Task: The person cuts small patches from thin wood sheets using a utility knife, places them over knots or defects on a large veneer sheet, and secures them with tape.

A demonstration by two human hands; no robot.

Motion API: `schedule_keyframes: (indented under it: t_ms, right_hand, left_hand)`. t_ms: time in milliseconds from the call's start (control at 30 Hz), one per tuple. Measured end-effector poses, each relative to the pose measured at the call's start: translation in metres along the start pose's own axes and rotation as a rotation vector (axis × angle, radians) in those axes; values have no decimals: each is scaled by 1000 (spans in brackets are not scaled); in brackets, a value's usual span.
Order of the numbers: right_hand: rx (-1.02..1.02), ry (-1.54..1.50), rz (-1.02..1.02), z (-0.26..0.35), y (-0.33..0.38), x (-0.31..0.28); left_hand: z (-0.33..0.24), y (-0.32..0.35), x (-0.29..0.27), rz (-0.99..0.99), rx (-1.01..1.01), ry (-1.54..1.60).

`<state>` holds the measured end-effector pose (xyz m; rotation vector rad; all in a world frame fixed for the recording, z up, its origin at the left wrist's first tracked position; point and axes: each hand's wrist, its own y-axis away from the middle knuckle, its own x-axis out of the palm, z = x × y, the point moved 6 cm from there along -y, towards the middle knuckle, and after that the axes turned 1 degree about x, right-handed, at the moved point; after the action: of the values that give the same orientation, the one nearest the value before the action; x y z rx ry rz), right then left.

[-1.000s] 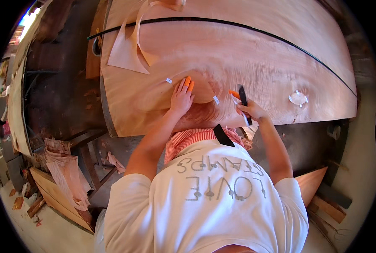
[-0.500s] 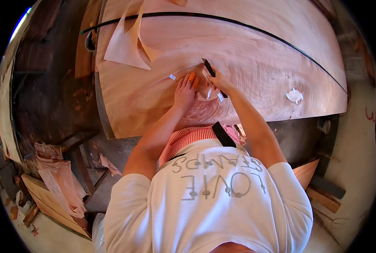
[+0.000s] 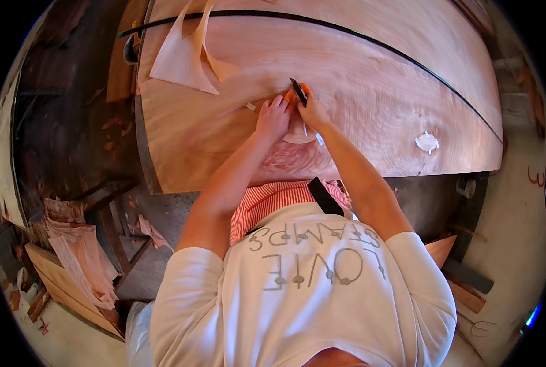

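Note:
A large sheet of pinkish wood veneer (image 3: 371, 92) lies in front of me. My right hand (image 3: 313, 113) is closed around a black knife (image 3: 298, 92), held slanting over the sheet. Close beside it, my left hand (image 3: 274, 119) rests on the veneer with its fingers stretched toward the knife. Orange covers wrap some fingertips on both hands; the left fingertips are partly hidden by the right hand. Below the hands is a rounded veneer patch (image 3: 299, 136). Small white tape pieces lie near it, one tape piece (image 3: 250, 106) left of my left hand.
A loose, curling veneer offcut (image 3: 181, 64) lies at the sheet's far left. A long black strip (image 3: 346, 30) curves across the far side. Toward the right, a small patch (image 3: 427, 142) is taped down. Veneer scraps (image 3: 83, 251) hang at the lower left, beside a panel (image 3: 71, 287).
My left hand has shifted up and right, close to my right hand. The right hand has moved slightly up and left with the knife, which now stands steeper.

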<state>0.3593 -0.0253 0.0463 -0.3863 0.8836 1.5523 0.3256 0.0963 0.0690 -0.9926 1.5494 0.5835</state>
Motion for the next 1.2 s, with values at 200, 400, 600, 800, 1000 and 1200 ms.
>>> schedule_keyframes:
  t_ms: [200,400,600,800,1000,1200]
  right_hand:
    - [4,-136,-47,-18,11,-4]
    - [-21,118,101,-58,10,-10]
    - [25,28,524,-60,7,-57]
    - [315,-680,547,-60,108,-2]
    - [391,-600,457,-65,130,36]
    - [455,-643,447,-66,144,36]
  left_hand:
    - [-3,-4,5,42,22,-13]
    - [-9,-8,8,55,25,-146]
    - [-6,-8,1,20,26,-87]
    - [4,40,-12,-22,-90,352]
    - [-46,90,-14,66,172,255]
    - [-51,94,-3,140,119,146]
